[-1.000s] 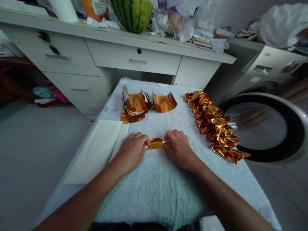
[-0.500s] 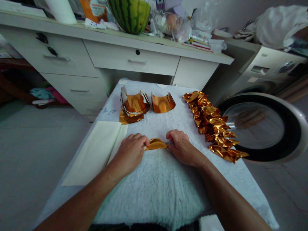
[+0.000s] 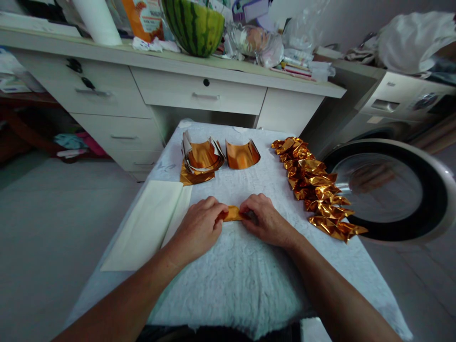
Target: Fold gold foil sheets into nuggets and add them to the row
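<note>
A strip of gold foil paper (image 3: 233,213), folded narrow, lies crosswise at the near middle of the cloth-covered table. My left hand (image 3: 204,221) is closed on its left end, thumb and fingers pinching it. On the other end my right hand (image 3: 265,219) is closed too, its fingers curled over the foil. Beyond them sit a curled stack of gold foil sheets (image 3: 201,154) and a single curved gold sheet (image 3: 242,154). Off to the right runs a row of folded gold foil pieces (image 3: 313,183), overlapping one another.
White paper sheets (image 3: 146,223) lie along the table's left side. An open washing machine door (image 3: 388,190) stands close by the right edge. Behind the table is a white drawer cabinet (image 3: 203,90), with a cut watermelon (image 3: 195,28) and plastic bags on top.
My hands have come closer together along the foil strip, so less of it shows between them. The strip looks narrower and flatter. The view has shifted slightly.
</note>
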A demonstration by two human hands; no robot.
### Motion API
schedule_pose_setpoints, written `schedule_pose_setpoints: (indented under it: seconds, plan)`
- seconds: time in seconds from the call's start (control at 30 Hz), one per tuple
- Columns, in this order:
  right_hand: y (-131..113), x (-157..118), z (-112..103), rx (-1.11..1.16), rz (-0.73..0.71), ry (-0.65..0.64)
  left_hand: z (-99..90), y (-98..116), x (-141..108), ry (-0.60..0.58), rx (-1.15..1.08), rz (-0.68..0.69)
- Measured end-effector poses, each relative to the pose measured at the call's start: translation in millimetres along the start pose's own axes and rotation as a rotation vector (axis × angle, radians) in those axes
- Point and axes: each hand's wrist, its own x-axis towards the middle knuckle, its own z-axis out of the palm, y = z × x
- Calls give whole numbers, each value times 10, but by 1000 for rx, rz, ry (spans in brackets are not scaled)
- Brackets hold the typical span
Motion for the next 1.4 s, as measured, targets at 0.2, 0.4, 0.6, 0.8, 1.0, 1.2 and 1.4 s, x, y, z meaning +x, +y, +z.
schedule_pose_setpoints:
  seconds: [0.2, 0.4, 0.6, 0.8, 1.0, 1.2, 1.4]
  plan:
    - [10, 36, 23, 36, -11, 53, -5, 5, -9, 13, -7, 14]
    - [6, 38, 10, 100, -37, 129, -16, -2, -3, 60, -108, -44]
    - [8, 37, 17, 122, -2, 189, -36, 12, 10, 80, -269, -83]
    - [-9, 36, 33, 93, 75, 154, -19, 14, 17, 109, -296, -86]
    - [-22, 38, 28, 143, 76, 158, -74, 63, 4, 99, -319, -124]
    - [14, 35, 85, 167, 41, 189, -64, 59, -4, 110, -234, -141]
    - [42, 41, 104, 152, 28, 202, -1, 38, 4, 138, -163, -69]
